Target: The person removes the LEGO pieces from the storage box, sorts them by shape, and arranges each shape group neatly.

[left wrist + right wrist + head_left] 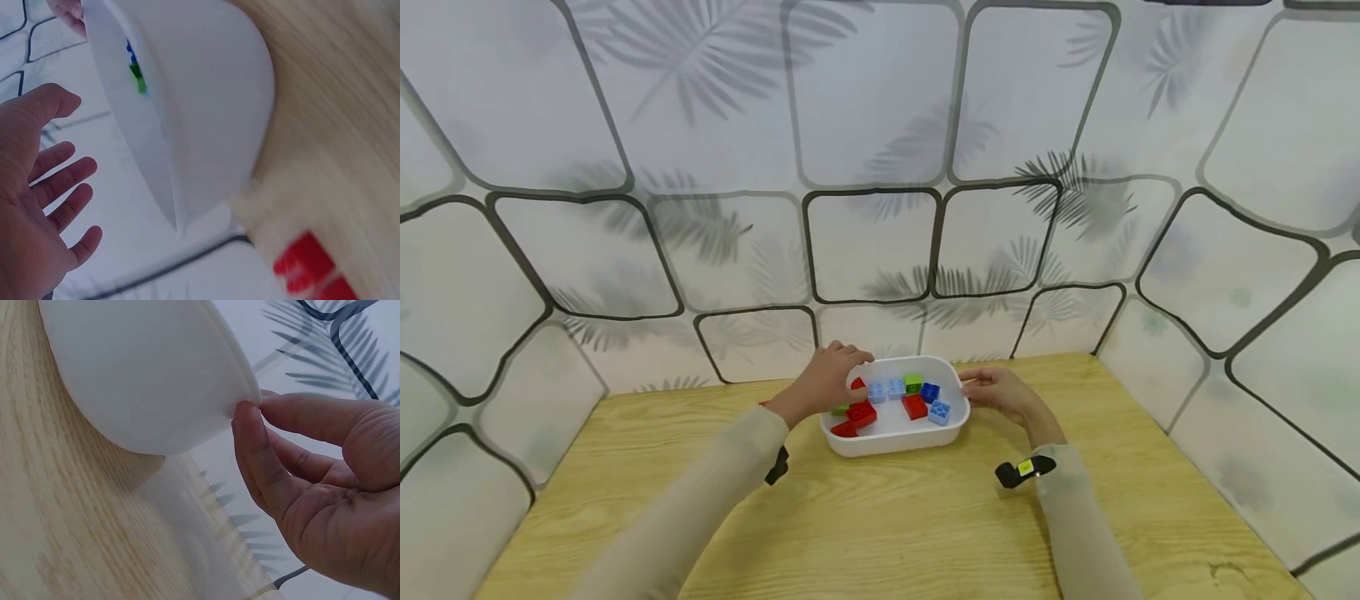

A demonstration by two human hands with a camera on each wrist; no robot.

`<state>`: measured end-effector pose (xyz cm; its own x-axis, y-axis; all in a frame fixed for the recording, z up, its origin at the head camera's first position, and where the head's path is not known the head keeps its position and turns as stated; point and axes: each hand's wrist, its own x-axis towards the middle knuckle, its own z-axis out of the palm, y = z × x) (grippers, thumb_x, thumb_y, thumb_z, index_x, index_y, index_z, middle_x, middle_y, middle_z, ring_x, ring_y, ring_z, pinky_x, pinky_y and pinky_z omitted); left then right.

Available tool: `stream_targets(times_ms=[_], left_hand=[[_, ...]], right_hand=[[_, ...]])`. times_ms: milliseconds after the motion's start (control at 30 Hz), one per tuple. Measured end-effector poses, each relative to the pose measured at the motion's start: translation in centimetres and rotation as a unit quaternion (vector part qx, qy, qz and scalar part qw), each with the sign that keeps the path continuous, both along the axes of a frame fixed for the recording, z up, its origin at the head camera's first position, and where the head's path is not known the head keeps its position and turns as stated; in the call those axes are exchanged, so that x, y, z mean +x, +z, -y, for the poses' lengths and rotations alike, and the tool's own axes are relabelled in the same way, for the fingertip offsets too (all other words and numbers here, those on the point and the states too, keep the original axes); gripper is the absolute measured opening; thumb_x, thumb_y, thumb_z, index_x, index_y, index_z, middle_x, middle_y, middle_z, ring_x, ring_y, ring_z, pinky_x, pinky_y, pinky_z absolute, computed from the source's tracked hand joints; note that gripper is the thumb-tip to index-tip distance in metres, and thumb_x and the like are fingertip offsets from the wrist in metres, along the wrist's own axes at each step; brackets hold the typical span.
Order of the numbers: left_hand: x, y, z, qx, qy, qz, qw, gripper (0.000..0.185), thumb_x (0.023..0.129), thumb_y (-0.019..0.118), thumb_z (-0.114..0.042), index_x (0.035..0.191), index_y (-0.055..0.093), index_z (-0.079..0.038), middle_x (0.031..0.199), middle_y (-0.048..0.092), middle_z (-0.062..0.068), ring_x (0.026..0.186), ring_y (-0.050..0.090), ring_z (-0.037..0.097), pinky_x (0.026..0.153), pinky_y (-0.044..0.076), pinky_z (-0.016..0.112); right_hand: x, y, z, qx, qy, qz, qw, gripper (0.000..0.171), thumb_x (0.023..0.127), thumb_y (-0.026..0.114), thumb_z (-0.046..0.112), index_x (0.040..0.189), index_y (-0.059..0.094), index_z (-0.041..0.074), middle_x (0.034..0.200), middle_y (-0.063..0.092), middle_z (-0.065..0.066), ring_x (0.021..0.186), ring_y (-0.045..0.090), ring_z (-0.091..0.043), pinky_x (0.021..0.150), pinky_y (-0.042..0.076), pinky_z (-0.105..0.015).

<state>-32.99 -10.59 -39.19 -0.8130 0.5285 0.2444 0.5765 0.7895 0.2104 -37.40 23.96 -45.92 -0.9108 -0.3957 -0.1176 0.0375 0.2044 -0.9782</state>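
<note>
Head view: white tub (956, 414) lies between hands; right hand (1000, 395) pinches its rim, left hand (822, 385) hovers, fingers spread.

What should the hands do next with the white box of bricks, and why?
Probably the left hand should close on the near-left rim of the white tub. Its fingers are spread open above that rim, holding nothing, while the right hand already pinches the right rim, so only one side has a grip.
</note>
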Motion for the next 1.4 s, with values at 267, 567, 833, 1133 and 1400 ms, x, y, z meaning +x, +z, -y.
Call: stream_targets(times_ms=[267, 567, 833, 1133, 1400], left_hand=[[-0.5, -2.3, -3.9, 0.063, -0.006, 0.051, 0.9967, 0.056, 0.092, 0.076, -0.029, 0.140, 0.059, -0.006, 0.130, 0.066, 0.014, 0.118, 0.054, 0.032, 0.101, 0.043, 0.054], [-1.0, -3.7, -6.3, 0.076, 0.007, 0.055, 0.9956, 0.059, 0.090, 0.077, -0.037, 0.138, 0.060, -0.008, 0.136, 0.063, 0.010, 0.121, 0.050, 0.032, 0.101, 0.041, 0.054], [-1.4, -5.0, -7.5, -0.003, 0.012, 0.058, 0.9982, 0.051, 0.092, 0.074, -0.041, 0.133, 0.065, -0.013, 0.137, 0.061, 0.006, 0.125, 0.047, 0.032, 0.104, 0.036, 0.057], [-1.2, -5.1, -8.5, -0.073, 0.019, 0.078, 0.9941, 0.050, 0.093, 0.072, -0.041, 0.136, 0.065, -0.016, 0.138, 0.060, 0.003, 0.129, 0.044, 0.032, 0.111, 0.031, 0.060], [-1.6, -6.0, -8.5, -0.068, 0.032, 0.097, 0.9924, 0.050, 0.093, 0.072, -0.037, 0.138, 0.064, -0.017, 0.138, 0.061, 0.003, 0.128, 0.043, 0.030, 0.114, 0.028, 0.058]], right_hand=[[-0.2, -0.4, -0.2, 0.007, -0.001, 0.002, 1.000, 0.050, 0.100, 0.062, 0.004, 0.143, 0.046, -0.014, 0.115, 0.073, -0.014, 0.094, 0.070, -0.010, 0.087, 0.059, -0.030], [-0.2, -0.2, -0.2, 0.008, 0.000, 0.002, 1.000, 0.051, 0.100, 0.063, 0.006, 0.144, 0.045, -0.013, 0.122, 0.069, -0.022, 0.096, 0.070, -0.011, 0.086, 0.059, -0.029], [-0.1, -0.4, 0.0, 0.002, 0.001, 0.003, 1.000, 0.052, 0.099, 0.063, 0.006, 0.144, 0.045, -0.014, 0.117, 0.071, -0.016, 0.096, 0.070, -0.011, 0.085, 0.059, -0.028], [-0.1, -0.4, -0.1, 0.001, -0.001, 0.007, 1.000, 0.052, 0.099, 0.064, 0.006, 0.144, 0.045, -0.014, 0.121, 0.071, -0.018, 0.096, 0.070, -0.010, 0.085, 0.059, -0.027], [0.0, -0.4, 0.0, -0.003, -0.001, 0.004, 1.000, 0.051, 0.099, 0.063, 0.004, 0.143, 0.045, -0.015, 0.122, 0.070, -0.019, 0.094, 0.070, -0.009, 0.085, 0.059, -0.028]])
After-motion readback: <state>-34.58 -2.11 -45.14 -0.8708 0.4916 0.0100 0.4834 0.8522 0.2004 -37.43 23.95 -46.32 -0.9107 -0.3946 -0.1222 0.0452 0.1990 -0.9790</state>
